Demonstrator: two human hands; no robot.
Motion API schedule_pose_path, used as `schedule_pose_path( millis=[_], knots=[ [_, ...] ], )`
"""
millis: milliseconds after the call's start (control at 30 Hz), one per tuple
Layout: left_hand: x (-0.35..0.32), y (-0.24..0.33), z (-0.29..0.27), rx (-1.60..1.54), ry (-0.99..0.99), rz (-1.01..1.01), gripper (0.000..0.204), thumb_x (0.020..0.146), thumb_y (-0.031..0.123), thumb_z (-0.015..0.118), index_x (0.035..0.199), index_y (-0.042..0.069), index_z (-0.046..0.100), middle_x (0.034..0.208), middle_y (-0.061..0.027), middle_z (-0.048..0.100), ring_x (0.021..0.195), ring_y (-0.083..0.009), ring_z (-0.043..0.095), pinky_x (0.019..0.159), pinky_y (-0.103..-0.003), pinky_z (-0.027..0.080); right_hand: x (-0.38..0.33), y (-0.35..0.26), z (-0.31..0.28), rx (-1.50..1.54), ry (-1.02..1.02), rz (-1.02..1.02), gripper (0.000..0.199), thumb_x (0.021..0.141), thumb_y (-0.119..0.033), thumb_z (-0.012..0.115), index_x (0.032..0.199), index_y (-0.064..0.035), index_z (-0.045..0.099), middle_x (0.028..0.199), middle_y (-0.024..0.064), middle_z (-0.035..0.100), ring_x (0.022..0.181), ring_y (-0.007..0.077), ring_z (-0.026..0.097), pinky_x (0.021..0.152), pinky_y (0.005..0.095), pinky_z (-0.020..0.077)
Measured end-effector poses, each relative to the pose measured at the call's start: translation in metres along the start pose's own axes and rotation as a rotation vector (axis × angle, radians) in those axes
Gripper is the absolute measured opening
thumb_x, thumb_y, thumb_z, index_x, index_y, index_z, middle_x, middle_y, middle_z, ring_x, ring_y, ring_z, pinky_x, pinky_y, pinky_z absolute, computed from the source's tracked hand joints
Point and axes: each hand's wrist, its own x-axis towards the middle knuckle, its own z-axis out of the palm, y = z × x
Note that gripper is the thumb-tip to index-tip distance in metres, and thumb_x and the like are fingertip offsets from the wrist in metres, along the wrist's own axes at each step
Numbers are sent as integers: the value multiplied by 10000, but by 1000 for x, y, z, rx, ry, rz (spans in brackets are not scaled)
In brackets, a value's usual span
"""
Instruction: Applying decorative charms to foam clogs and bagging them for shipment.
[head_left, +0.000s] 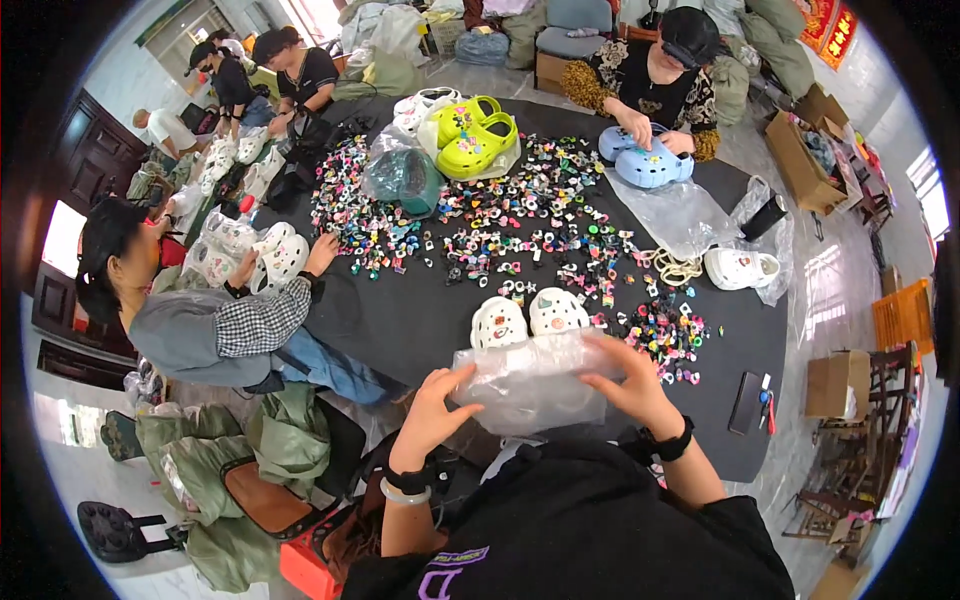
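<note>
A clear plastic bag (535, 375) hangs stretched between my two hands close to my body. My left hand (430, 415) grips its left side, with thumb and fingers bent around the edge. On the other side, my right hand (640, 388) holds the bag's right edge the same way. Just beyond the bag stands a pair of white clogs, the left clog (499, 323) and the right clog (558, 311), with small charms on their toes. The bag's upper edge hides the clogs' near ends. Colourful shoe charms (530, 245) lie spread on the black table (370, 315) past them.
Yellow-green clogs (477, 145) stand at the far side. A co-worker (670, 85) across the table handles blue clogs (652, 165); another person (210, 320) at left handles white clogs (280, 258). A phone (745, 402) and red-handled scissors (770, 412) lie at right.
</note>
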Motion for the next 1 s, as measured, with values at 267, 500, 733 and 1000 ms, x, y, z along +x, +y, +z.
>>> schedule_pose_path(
  millis=[267, 500, 733, 1000],
  knots=[
    [-8, 17, -1, 176, 70, 115, 267, 633, -24, 675, 881, 72, 692, 1031, -129, 553, 1008, -317, 511, 863, -379, 419, -10, 13, -19, -405, -324, -141, 350, 654, -51, 741, 990, -133, 691, 755, 48, 590, 751, 238, 569, 716, 345, 428],
    [-6, -21, 50, -611, 97, -381, 250, 876, 105, 633, 1087, 0, 548, 969, -11, 615, 873, -64, 560, 762, -228, 463, 2, 76, -32, 247, -263, 94, 140, 773, -53, 701, 891, -68, 627, 1282, 133, 506, 1179, 249, 487, 972, 372, 388],
    [10, -61, 128, -843, 268, -337, 226, 880, 66, 618, 1083, -4, 547, 949, -22, 622, 855, -79, 577, 753, -238, 477, -2, 142, -19, 793, -383, 499, 853, 651, -251, 823, 1325, -33, 346, 1227, 148, 530, 1122, 232, 525, 954, 364, 418],
    [-4, -103, 170, -923, 458, -289, 336, 882, 50, 604, 1177, -8, 453, 1043, -74, 604, 921, -120, 585, 789, -258, 481, -6, 194, -6, 574, -426, 686, 400, 799, -53, 702, 1156, 39, 546, 1044, 71, 639, 934, 131, 604, 847, 274, 475]
  ],
)
